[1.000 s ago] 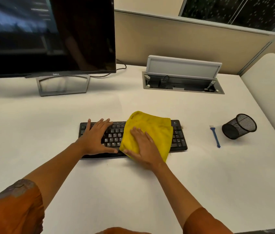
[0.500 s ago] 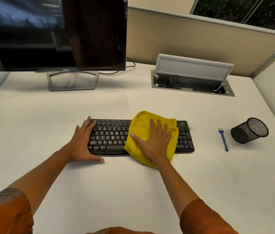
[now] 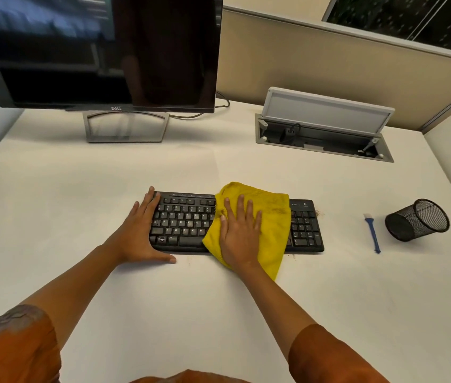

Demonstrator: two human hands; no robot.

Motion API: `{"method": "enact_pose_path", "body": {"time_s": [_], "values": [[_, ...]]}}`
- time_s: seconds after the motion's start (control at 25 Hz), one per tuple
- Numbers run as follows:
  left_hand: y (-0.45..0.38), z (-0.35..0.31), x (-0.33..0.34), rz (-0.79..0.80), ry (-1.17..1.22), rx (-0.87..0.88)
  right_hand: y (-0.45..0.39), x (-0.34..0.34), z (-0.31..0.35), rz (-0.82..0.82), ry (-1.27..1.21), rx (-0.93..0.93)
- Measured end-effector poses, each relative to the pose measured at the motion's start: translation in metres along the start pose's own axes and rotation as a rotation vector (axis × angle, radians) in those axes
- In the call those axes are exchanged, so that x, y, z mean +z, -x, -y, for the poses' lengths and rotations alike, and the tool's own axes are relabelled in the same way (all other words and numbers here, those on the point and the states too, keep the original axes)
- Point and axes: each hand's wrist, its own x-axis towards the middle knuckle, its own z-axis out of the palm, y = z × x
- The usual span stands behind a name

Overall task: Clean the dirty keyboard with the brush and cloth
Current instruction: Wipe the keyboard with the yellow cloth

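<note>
On the white desk [image 3: 80, 217] the black keyboard [image 3: 185, 222] lies crosswise, the yellow cloth [image 3: 274, 217] draped over its middle and front edge. The right hand [image 3: 239, 233] presses flat on the cloth with fingers straight, while the left hand [image 3: 138, 233] rests flat against the keyboard's left end. The blue brush [image 3: 372, 233] lies on the desk right of the keyboard, beside a tipped black mesh cup [image 3: 418, 219].

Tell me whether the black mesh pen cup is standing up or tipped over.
Tipped over. The mesh pen cup lies on its side on the desk, open mouth facing up-right; nothing visible inside.

"DELL" stands on the monitor's [image 3: 94, 51] lower bezel; the keyboard's [image 3: 183, 222] keys bear letters, its corner logo unreadable.
</note>
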Motion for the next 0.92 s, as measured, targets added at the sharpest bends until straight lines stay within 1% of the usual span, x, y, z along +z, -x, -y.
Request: {"method": "enact_pose_path", "body": {"time_s": [0.16,0.24,0.32,0.44,0.72,0.84,0.92], "values": [[0.002,0.006,-0.002,-0.017,0.291,-0.042,-0.003,0.007,0.010,-0.023,-0.176,-0.007],[0.002,0.008,-0.004,-0.007,0.317,-0.080,-0.007,0.006,0.017,0.003,-0.224,0.007],[0.001,0.009,-0.005,-0.007,0.309,-0.096,-0.011,0.006,0.026,0.026,-0.235,-0.039],[0.000,0.012,-0.004,-0.011,0.324,-0.102,-0.017,0.007,0.045,0.098,-0.266,-0.166],[0.002,0.016,-0.001,-0.040,0.421,-0.065,-0.031,0.022,0.101,0.248,-0.210,-0.465],[0.001,0.014,-0.002,-0.042,0.465,-0.054,-0.031,0.024,0.109,0.278,-0.187,-0.621],[0.002,0.014,-0.002,-0.040,0.455,-0.029,-0.025,0.022,0.105,0.288,-0.240,-0.705]]}}
